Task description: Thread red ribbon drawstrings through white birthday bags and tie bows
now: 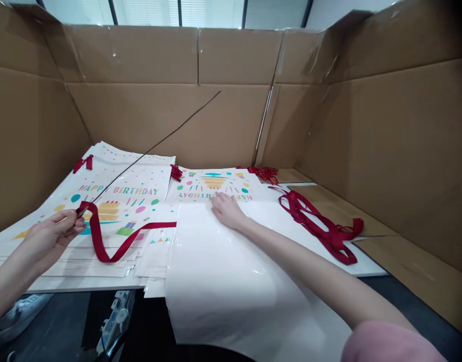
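Observation:
Between its thumb and fingers, my left hand [59, 231] pinches the end of a red ribbon [102, 251], along with the near end of a thin dark rod [170, 133]. The rod slants up to the right. From the hand the ribbon dips in a loop, then runs right until it disappears at the edge of a glossy white sheet [215, 271]. My right hand [227, 210] lies with fingers spread on the upper edge of this sheet, where it meets a printed "Happy Birthday" sheet [189, 191] turned upside down. The white sheet hangs over the table's front edge.
At left lies a pile of printed birthday sheets [121, 176] with red ribbon pieces [83, 163] on it. Looped red ribbon [321, 231] and a red tangle [266, 174] lie at right. Cardboard walls [140, 110] enclose the back and sides. A shoe [23, 311] shows below.

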`<act>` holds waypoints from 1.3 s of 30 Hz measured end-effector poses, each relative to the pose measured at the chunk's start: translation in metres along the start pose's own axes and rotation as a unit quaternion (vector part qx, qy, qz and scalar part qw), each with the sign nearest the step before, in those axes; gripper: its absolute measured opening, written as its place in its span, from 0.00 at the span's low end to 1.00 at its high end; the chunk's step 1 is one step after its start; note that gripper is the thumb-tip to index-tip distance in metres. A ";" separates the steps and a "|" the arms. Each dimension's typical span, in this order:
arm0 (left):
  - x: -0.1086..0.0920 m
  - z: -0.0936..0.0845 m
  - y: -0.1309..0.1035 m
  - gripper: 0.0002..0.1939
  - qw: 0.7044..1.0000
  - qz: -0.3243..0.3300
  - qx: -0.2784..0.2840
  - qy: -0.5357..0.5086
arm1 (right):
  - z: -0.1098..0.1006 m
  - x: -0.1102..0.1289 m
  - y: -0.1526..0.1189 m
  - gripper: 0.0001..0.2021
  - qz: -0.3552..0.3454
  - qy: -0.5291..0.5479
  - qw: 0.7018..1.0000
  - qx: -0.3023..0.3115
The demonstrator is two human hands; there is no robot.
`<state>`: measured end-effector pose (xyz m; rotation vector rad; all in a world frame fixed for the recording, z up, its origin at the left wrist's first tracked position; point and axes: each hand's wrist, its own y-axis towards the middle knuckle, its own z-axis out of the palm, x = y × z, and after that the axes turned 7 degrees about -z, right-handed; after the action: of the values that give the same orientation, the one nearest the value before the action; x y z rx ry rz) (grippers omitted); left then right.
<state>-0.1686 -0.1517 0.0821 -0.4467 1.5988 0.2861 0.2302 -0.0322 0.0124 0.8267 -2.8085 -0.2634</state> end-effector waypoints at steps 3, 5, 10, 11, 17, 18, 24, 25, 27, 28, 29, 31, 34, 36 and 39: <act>0.001 0.037 -0.001 0.08 0.992 -0.054 0.058 -0.103 | 0.011 0.011 -0.005 0.25 -0.086 0.085 0.991 0.050; 0.001 0.063 -0.006 0.11 0.985 -0.044 0.106 -0.128 | 0.014 0.013 -0.006 0.27 -0.077 0.113 0.989 0.059; -0.006 0.116 -0.027 0.16 0.977 -0.028 0.170 -0.122 | -0.003 0.032 -0.010 0.14 -0.105 0.191 0.966 -0.138; -0.008 0.124 -0.032 0.17 0.977 -0.030 0.172 -0.120 | -0.010 0.042 -0.012 0.13 -0.112 0.232 0.952 -0.167; -0.008 0.162 -0.058 0.18 0.969 -0.024 0.206 -0.136 | -0.045 0.104 -0.021 0.11 -0.122 0.461 0.865 -0.157; -0.006 0.166 -0.061 0.18 0.966 -0.023 0.214 -0.143 | -0.045 0.109 -0.021 0.11 -0.104 0.478 0.856 -0.167; 0.005 0.180 -0.073 0.19 0.962 -0.024 0.199 -0.186 | -0.035 0.120 -0.015 0.12 -0.031 0.570 0.794 -0.209; 0.007 0.182 -0.075 0.19 0.960 -0.025 0.199 -0.194 | -0.035 0.121 -0.015 0.12 -0.031 0.570 0.791 -0.220; 0.009 0.184 -0.077 0.19 0.957 -0.028 0.207 -0.200 | -0.036 0.122 -0.014 0.11 -0.028 0.556 0.793 -0.246; 0.009 0.183 -0.077 0.19 0.957 -0.026 0.215 -0.194 | -0.037 0.121 -0.014 0.10 -0.027 0.547 0.797 -0.256; 0.009 0.182 -0.078 0.18 0.958 -0.016 0.224 -0.178 | -0.038 0.119 -0.013 0.10 -0.026 0.538 0.801 -0.260; 0.006 0.174 -0.077 0.16 0.967 0.045 0.232 -0.099 | -0.043 0.113 -0.014 0.08 -0.026 0.525 0.816 -0.240; -0.004 0.155 -0.071 0.16 0.954 0.222 0.177 0.097 | -0.054 0.101 -0.019 0.06 -0.041 0.513 0.842 -0.163; -0.013 0.143 -0.065 0.15 0.920 0.311 0.145 0.188 | -0.063 0.096 -0.025 0.06 -0.068 0.505 0.855 -0.100; -0.025 0.134 -0.054 0.17 0.908 0.293 0.212 0.213 | -0.074 0.095 -0.031 0.07 -0.110 0.478 0.871 -0.022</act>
<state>-0.0238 -0.1374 0.1002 0.3493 2.1421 0.2895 0.1858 -0.1190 0.0904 0.9249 -1.7765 0.0582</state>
